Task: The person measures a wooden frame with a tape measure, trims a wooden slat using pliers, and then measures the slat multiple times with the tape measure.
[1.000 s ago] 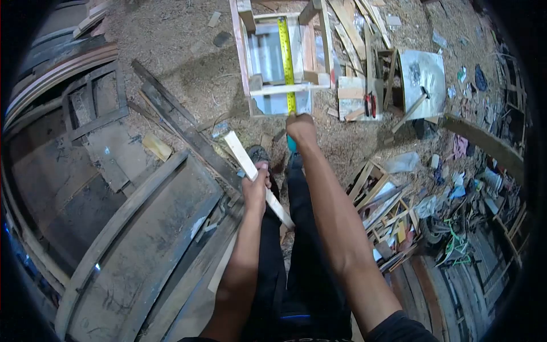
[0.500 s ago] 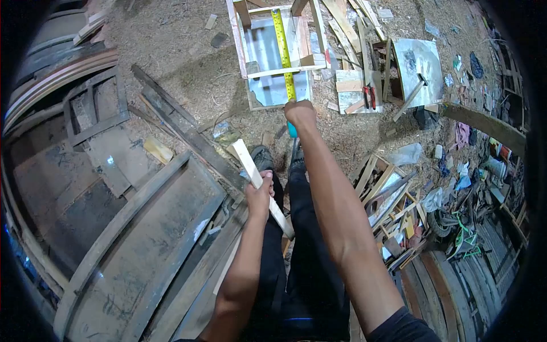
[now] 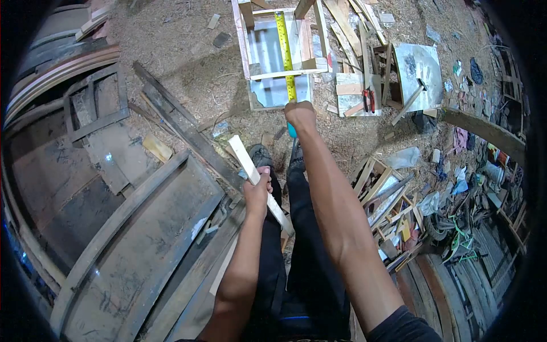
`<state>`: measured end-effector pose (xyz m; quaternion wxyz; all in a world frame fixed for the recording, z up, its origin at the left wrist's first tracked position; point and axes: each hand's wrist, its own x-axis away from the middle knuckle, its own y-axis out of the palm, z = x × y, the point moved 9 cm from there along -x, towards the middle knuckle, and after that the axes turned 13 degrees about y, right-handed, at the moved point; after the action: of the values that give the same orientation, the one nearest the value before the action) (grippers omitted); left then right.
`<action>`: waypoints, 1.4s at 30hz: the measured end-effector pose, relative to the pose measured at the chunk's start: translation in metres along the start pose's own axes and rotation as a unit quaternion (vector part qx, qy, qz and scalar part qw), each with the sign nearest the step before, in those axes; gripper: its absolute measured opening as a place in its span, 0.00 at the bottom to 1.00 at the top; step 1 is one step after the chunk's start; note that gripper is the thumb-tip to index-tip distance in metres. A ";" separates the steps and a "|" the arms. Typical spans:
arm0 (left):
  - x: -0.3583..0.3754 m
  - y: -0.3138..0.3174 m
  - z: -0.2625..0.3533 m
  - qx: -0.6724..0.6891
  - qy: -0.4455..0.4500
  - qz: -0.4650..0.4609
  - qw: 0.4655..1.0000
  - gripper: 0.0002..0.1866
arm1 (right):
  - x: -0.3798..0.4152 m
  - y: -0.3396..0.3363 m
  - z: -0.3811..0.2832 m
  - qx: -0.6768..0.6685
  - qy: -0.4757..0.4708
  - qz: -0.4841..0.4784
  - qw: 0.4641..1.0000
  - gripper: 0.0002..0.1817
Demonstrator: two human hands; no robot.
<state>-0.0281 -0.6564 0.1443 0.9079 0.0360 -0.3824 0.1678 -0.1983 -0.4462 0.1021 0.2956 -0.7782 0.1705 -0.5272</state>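
My left hand (image 3: 257, 187) is wrapped round a pale wooden batten (image 3: 242, 153), which slants across in front of my left leg. My right hand (image 3: 300, 115) is closed in a fist at the near end of a yellow tape measure (image 3: 283, 48). Its blade runs out straight over a small wooden frame (image 3: 289, 73); the case is hidden in my fist. A turquoise grip (image 3: 292, 130) pokes out below that fist, with a thin dark strip beneath it. Inside and under the frame lies a light grey-blue sheet (image 3: 270, 96).
Red-handled pliers (image 3: 369, 101) and a hammer (image 3: 411, 101) lie right of the frame, the hammer on a metal sheet (image 3: 419, 60). Old boards and a large panel (image 3: 154, 245) fill the left. A crate of offcuts (image 3: 393, 199) stands right of my legs.
The view has shifted slightly, and my left hand with the batten sits a little higher in it. Both hands keep their hold, and the tape stays extended over the frame.
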 end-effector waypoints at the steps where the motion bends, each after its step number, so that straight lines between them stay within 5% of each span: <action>1: -0.001 0.000 -0.002 0.001 0.000 -0.001 1.000 0.11 | 0.001 -0.001 0.000 0.002 0.001 -0.001 1.000 0.16; 3: -0.001 0.001 -0.003 0.001 -0.002 -0.002 1.000 0.11 | 0.006 -0.002 -0.009 0.050 -0.064 0.014 0.997 0.16; 19: -0.004 0.014 0.010 0.004 -0.003 0.003 1.000 0.09 | 0.005 -0.005 -0.008 0.028 -0.077 0.025 0.996 0.16; 21: -0.006 0.016 0.010 0.004 -0.004 0.003 1.000 0.09 | 0.017 -0.011 -0.018 0.057 -0.167 0.088 0.980 0.16; 28: -0.008 0.017 0.010 0.005 -0.004 0.003 1.000 0.11 | 0.007 0.002 -0.012 0.041 -0.075 -0.008 0.996 0.17; 30: -0.010 0.016 0.009 0.002 0.002 0.003 1.000 0.11 | 0.000 0.010 0.002 -0.005 0.020 -0.047 0.999 0.19; 42: -0.009 0.010 0.006 0.000 0.001 0.003 1.000 0.09 | 0.001 0.009 -0.005 0.043 -0.022 -0.035 0.998 0.18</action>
<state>-0.0415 -0.6511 0.1420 0.9079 0.0346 -0.3813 0.1705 -0.2025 -0.4550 0.0981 0.3142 -0.7816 0.1138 -0.5267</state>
